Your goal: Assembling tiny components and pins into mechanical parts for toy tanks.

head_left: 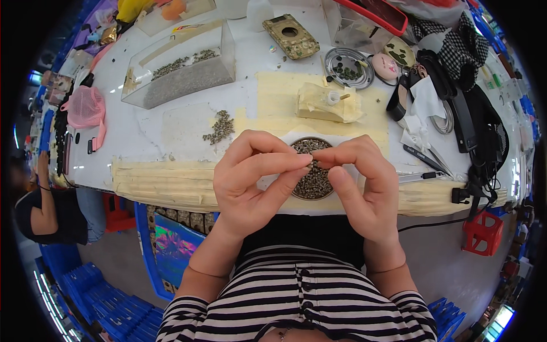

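My left hand (pixel 245 185) and my right hand (pixel 369 191) meet above a round tin (pixel 311 199) full of small metallic-looking grey-brown pieces. Thumb and forefinger of the left are pinched together over the tin. On the right, the forefinger reaches to the left fingertips, with the thumb a little apart below it. Whatever sits between the fingertips is too small to name. A loose pile of similar small pieces (pixel 220 127) lies on the table beyond my left hand. Past the tin is a tape-wrapped block (pixel 325 109) with a small white cup (pixel 335 98) on it.
A clear box (pixel 228 54) of grey grains stands far left. A camouflage-patterned case (pixel 291 37) and a round dish (pixel 371 69) with dark green pieces lie at the back. Tweezers (pixel 424 158), black straps (pixel 460 122) and a red stool (pixel 483 232) are right; a person (pixel 48 211) sits left.
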`<control>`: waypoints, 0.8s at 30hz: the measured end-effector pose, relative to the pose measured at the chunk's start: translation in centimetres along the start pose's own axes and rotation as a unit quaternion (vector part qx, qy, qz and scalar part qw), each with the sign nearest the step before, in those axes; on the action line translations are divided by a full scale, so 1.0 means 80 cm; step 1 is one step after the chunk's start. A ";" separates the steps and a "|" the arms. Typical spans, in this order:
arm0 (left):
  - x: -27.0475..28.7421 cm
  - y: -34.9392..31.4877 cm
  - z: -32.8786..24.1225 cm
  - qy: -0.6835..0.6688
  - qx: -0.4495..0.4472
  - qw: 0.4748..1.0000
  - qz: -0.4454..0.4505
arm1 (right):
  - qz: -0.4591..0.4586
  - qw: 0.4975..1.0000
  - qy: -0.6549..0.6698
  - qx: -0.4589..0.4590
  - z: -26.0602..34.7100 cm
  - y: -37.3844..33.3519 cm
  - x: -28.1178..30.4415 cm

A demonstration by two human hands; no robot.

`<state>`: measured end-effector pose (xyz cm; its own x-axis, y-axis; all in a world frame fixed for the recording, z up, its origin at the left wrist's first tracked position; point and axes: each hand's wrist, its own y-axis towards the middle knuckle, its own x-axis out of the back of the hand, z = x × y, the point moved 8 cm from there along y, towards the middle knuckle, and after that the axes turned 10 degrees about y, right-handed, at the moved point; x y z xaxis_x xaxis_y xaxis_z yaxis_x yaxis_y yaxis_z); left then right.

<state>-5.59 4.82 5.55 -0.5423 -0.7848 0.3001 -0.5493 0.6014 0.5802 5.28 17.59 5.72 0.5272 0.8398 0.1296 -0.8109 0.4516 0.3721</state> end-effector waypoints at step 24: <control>0.000 -0.003 0.000 0.063 -0.003 0.998 -0.016 | -0.101 0.940 -0.235 0.225 0.030 -0.016 -0.019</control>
<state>-5.44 4.64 5.41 -0.4400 -0.8169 0.3730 -0.5620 0.5744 0.5951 6.08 14.99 7.29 0.7984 0.4775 0.3669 -0.5486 0.3254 0.7702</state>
